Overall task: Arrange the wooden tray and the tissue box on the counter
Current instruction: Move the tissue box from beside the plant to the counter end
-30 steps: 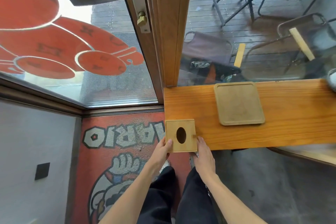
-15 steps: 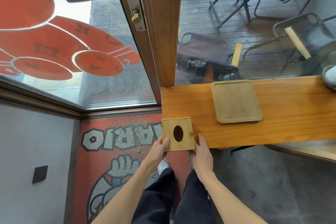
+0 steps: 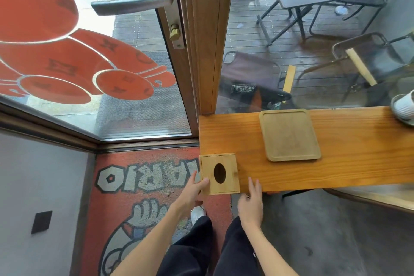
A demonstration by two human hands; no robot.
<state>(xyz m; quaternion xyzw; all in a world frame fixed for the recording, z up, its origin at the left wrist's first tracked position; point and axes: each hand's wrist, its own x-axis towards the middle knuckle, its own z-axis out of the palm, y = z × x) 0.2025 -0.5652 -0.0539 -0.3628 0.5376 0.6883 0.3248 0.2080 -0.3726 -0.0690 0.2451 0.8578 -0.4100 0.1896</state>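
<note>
We find the wooden tissue box (image 3: 220, 173) standing at the near left corner of the counter (image 3: 349, 163), its left side level with the counter's left edge and its near side just past the front edge, over the red floor mat (image 3: 143, 186). The wooden tray (image 3: 289, 135) lies flat well to the right of the box, near the counter's back edge against the window glass (image 3: 313, 63), and apart from the box. Between box and tray we note a bare strip of counter, and right of the tray bare wood runs to a white ribbed cup (image 3: 404, 106) at the far right back edge. Left of the counter stand the door frame (image 3: 201, 40) and the door handle (image 3: 134, 3). Compared with the frame half a second before, the box sits in much the same corner, and the right hand has come off its right side and now lies apart from it. The left hand (image 3: 192, 191) has its thumb on the box's top near the near left corner; its other fingers lie out of sight along the left side, so we cannot tell how firmly the box is gripped. The right hand (image 3: 251, 201) is loosely spread, fingers extended, fingertips (image 3: 254, 182) over the counter's front edge just right of the box, holding nothing.
</note>
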